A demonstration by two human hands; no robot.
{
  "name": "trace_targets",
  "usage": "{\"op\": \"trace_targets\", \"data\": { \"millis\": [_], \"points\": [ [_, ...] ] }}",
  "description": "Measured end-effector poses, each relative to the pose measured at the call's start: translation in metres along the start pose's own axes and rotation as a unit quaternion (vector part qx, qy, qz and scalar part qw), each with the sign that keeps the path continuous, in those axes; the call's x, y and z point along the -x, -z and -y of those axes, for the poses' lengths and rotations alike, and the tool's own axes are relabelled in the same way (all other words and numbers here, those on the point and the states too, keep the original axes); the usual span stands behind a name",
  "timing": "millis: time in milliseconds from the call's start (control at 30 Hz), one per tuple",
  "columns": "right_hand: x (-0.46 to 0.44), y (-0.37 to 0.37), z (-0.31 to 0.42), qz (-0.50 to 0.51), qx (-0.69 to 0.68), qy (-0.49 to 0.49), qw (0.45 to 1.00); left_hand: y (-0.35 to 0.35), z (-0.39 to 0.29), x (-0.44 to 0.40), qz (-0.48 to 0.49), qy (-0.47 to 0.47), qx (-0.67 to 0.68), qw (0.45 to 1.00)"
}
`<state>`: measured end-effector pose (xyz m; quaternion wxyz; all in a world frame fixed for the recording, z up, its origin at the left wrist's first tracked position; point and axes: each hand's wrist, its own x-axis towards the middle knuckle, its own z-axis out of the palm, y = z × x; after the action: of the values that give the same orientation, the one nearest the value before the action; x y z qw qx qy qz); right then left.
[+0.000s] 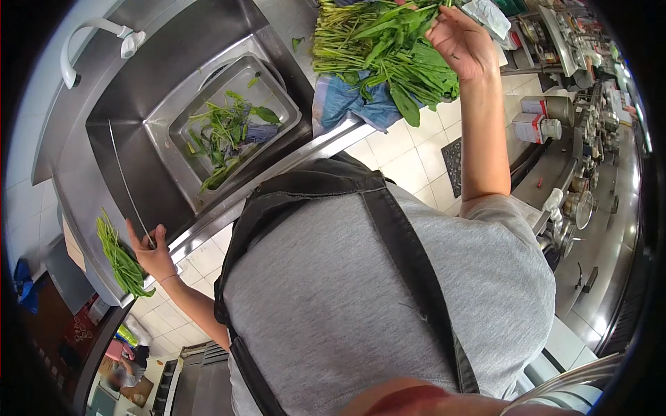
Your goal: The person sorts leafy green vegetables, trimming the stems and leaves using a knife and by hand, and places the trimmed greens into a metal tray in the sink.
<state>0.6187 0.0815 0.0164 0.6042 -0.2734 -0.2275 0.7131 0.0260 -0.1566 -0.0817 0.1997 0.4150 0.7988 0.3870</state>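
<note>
White faucet (pixel 132 44), dark floor mat (pixel 452 166), pale tiles (pixel 416 163)

A head-worn camera looks downward, sink (pixel 170 76) ahead.

A steel counter (pixel 82 201) with a sink (pixel 166 76) set into it carries the greens. By the surface's near left corner lies a small bunch of greens (pixel 123 263), its leaf ends at the near edge. In the right part of the sink stands a rectangular metal tray (pixel 288 114) with loose stems and leaves (pixel 225 125) in it. To the right of the sink, a large pile of greens (pixel 388 52) rests partly on a blue cloth (pixel 336 100) that hangs over the near edge. One leaf scrap (pixel 297 44) lies between sink and pile.
</note>
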Motion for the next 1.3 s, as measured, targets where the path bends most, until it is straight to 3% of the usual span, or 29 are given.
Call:
{"op": "trace_targets", "data": {
  "millis": [100, 267, 300, 367, 433, 600, 733, 867, 900, 1000, 1100, 1200, 1300],
  "points": [
    [0.005, -0.042, -0.015, -0.012, 0.018, 0.018, 1.000, -0.003, -0.008, 0.000, 0.003, 0.000, 0.011, 1.000],
    [0.001, -0.074, -0.036, 0.072, -0.033, -0.030, 0.996, 0.001, 0.003, -0.001, 0.001, -0.023, 0.018, 1.000],
    [0.001, -0.084, -0.040, 0.106, -0.041, -0.056, 0.992, 0.003, -0.010, 0.001, 0.006, 0.018, -0.015, 1.000],
    [-0.003, -0.099, -0.052, 0.163, -0.058, -0.081, 0.982, 0.004, -0.014, 0.001, 0.019, -0.003, -0.019, 1.000],
    [-0.010, -0.109, -0.072, 0.145, -0.040, -0.090, 0.984, -0.003, -0.023, -0.002, 0.019, -0.061, -0.028, 0.998],
    [-0.021, -0.142, -0.133, 0.192, -0.010, -0.148, 0.970, -0.033, -0.122, -0.002, 0.080, -0.007, 0.170, 0.982],
    [-0.019, -0.162, -0.174, 0.213, -0.016, -0.215, 0.953, -0.047, -0.175, -0.016, 0.112, -0.058, 0.222, 0.967],
    [-0.020, -0.178, -0.219, 0.238, 0.036, -0.180, 0.954, -0.060, -0.196, -0.026, 0.095, -0.107, 0.247, 0.958],
    [-0.034, -0.161, -0.243, 0.242, 0.057, -0.186, 0.950, -0.060, -0.196, -0.026, 0.087, -0.117, 0.240, 0.960],
    [-0.043, -0.125, -0.279, 0.096, 0.301, -0.283, 0.906, -0.055, -0.174, -0.029, 0.047, -0.097, 0.230, 0.967],
    [-0.044, -0.069, -0.288, 0.131, 0.544, -0.161, 0.813, -0.038, -0.149, -0.029, 0.044, -0.061, 0.230, 0.970],
    [-0.044, -0.053, -0.263, 0.212, 0.529, -0.179, 0.802, -0.028, -0.130, -0.020, 0.036, -0.028, 0.232, 0.972],
    [-0.046, -0.046, -0.222, 0.203, 0.560, -0.072, 0.800, -0.024, -0.125, -0.010, 0.025, -0.017, 0.227, 0.973]
  ]
}}
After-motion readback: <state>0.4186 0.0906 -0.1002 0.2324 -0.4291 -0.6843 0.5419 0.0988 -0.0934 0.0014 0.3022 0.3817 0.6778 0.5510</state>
